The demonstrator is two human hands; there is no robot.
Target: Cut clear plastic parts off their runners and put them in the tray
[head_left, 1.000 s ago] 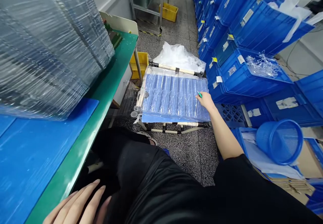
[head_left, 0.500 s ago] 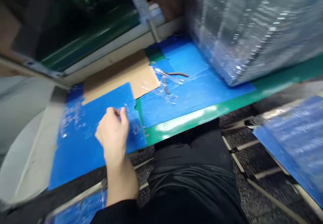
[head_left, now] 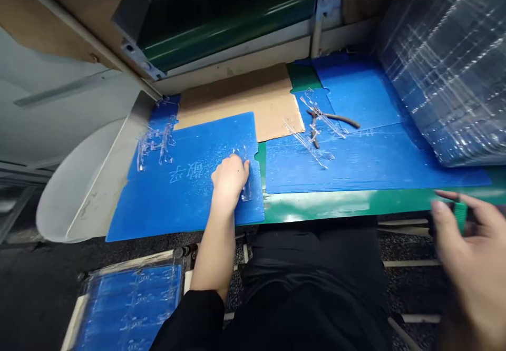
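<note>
My left hand (head_left: 230,177) is closed, fingers curled down at a clear plastic piece (head_left: 246,188) that lies on a blue plastic sheet (head_left: 190,198) with pale writing on it. Its fingertips are partly hidden behind the hand. At the right edge, my right hand (head_left: 470,240) holds a small green tool (head_left: 460,215) between thumb and fingers, beyond the bench's front edge; motion blurs this hand, and the tool's exact kind does not show. Dark-handled pliers (head_left: 340,119) lie among thin clear plastic pieces (head_left: 306,143) on another blue sheet (head_left: 379,161).
More clear plastic pieces (head_left: 156,143) lie at the left sheet's far corner. Brown cardboard (head_left: 237,98) sits behind it. A tall stack of clear plastic trays (head_left: 446,71) stands at right. A white bin (head_left: 71,187) is at left; blue trays (head_left: 130,303) stand below the bench.
The view has swung so the bench sits farther right and the lower-left trays show more. My right hand with the green tool has come into view. My left hand remains by the clear piece.
</note>
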